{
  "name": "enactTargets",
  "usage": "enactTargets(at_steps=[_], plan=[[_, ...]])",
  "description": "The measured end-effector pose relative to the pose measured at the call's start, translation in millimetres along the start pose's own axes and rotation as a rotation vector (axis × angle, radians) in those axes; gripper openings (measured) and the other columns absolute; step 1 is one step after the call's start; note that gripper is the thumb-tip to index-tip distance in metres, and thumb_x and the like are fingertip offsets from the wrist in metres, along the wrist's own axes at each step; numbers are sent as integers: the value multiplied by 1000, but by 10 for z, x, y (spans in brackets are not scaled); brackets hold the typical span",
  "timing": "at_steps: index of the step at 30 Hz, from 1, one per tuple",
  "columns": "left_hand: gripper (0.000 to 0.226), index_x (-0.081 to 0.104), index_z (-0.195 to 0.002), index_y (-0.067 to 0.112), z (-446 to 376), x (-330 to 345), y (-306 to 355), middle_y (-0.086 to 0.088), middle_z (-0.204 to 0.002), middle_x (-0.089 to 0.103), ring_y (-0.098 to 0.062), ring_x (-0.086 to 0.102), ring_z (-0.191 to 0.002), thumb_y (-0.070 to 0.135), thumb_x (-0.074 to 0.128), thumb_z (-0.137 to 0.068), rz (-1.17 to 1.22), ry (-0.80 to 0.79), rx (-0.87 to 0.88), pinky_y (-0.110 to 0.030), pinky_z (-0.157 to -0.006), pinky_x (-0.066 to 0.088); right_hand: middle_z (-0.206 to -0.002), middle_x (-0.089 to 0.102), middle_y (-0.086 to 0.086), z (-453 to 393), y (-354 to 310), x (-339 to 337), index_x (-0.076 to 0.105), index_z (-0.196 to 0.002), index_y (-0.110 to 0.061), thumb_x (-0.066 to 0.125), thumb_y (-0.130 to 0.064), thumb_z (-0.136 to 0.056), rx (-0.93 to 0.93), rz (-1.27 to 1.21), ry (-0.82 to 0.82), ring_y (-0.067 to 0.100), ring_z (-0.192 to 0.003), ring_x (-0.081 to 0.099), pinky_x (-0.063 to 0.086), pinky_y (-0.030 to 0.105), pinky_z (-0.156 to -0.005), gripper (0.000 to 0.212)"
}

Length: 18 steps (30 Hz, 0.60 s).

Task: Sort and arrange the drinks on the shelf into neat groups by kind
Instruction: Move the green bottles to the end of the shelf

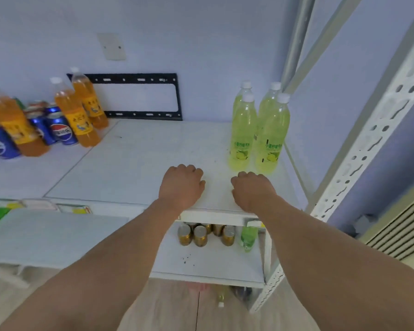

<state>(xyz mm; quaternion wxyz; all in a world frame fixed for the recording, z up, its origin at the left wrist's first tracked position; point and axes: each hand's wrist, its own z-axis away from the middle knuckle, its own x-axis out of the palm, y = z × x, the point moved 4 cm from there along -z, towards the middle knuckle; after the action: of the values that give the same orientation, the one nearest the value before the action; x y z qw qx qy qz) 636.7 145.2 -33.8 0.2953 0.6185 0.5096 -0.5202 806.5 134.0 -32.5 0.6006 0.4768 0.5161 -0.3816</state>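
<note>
Several yellow-green lemon soda bottles [243,137] stand grouped at the right end of the white top shelf [139,168]. At the far left stand three orange soda bottles [75,118] with blue Pepsi cans [60,130] among them. My left hand [181,186] rests near the shelf's front edge with its fingers curled and nothing in it. My right hand [251,189] rests the same way just in front of the lemon bottles, holding nothing.
On the lower shelf [208,261] stand several gold cans [200,235] and one green bottle [248,237]. A perforated white upright [359,158] bounds the right side. A black metal bracket [141,99] leans on the wall behind. Another bottle lies on the floor [221,298].
</note>
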Motion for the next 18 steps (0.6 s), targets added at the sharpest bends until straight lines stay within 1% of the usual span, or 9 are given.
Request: enactTargets(at_steps=[1,3,5,7,9,14,16,18], plan=[[27,70,-95,13,191,-27,-109,-3,-85,66,-25,61,-78,33,51,-94,-39,30,12,-33,-68,41,-118,52,7,13,-168,-30,51,-121,-14,43,-20,-97,-50,24,17,25,-109,52,38,36,-81,26],[18,68,-75,12,562,-82,-345,-4,-69,61,-26,58,-63,28,65,-84,-95,83,13,-32,-60,41,-117,52,6,43,-553,-107,50,-121,-15,42,-20,-97,-141,50,56,25,-107,52,37,35,-80,26],[18,65,-68,12,909,-152,-592,-4,-62,57,-27,56,-57,25,72,-77,-138,106,4,-32,-55,42,-116,53,6,69,-980,-197,51,-120,-15,42,-19,-97,-222,45,106,24,-106,53,36,34,-78,26],[17,66,-69,12,1219,-251,-865,-4,-63,58,-27,57,-58,25,74,-75,-161,118,-41,-33,-56,43,-113,54,5,88,-1417,-298,53,-117,-15,44,-18,-95,-294,35,150,24,-103,54,32,33,-74,24],[16,68,-72,13,1493,-337,-1163,-4,-65,60,-27,58,-60,27,72,-77,-169,123,-105,-33,-58,43,-111,54,5,82,-1832,-406,53,-116,-15,46,-16,-92,-351,16,174,24,-101,54,30,32,-73,24],[18,69,-77,14,2060,-460,-2059,-4,-70,63,-27,61,-66,30,67,-83,-205,129,-245,-36,-62,46,-112,54,4,-83,-2839,-723,54,-117,-15,46,-20,-96,-448,13,242,23,-100,54,30,32,-72,24],[20,70,-81,14,2233,-469,-2459,-4,-75,65,-28,63,-72,31,63,-85,-223,120,-297,-37,-67,48,-112,54,5,-192,-3261,-827,53,-118,-15,47,-20,-94,-468,19,237,24,-101,54,30,32,-72,25],[23,71,-89,14,2387,-494,-2868,-4,-81,66,-27,63,-78,33,57,-90,-233,112,-317,-37,-70,46,-112,54,5,-326,-3708,-920,53,-119,-16,48,-19,-93,-484,20,227,24,-101,54,31,33,-73,26]])
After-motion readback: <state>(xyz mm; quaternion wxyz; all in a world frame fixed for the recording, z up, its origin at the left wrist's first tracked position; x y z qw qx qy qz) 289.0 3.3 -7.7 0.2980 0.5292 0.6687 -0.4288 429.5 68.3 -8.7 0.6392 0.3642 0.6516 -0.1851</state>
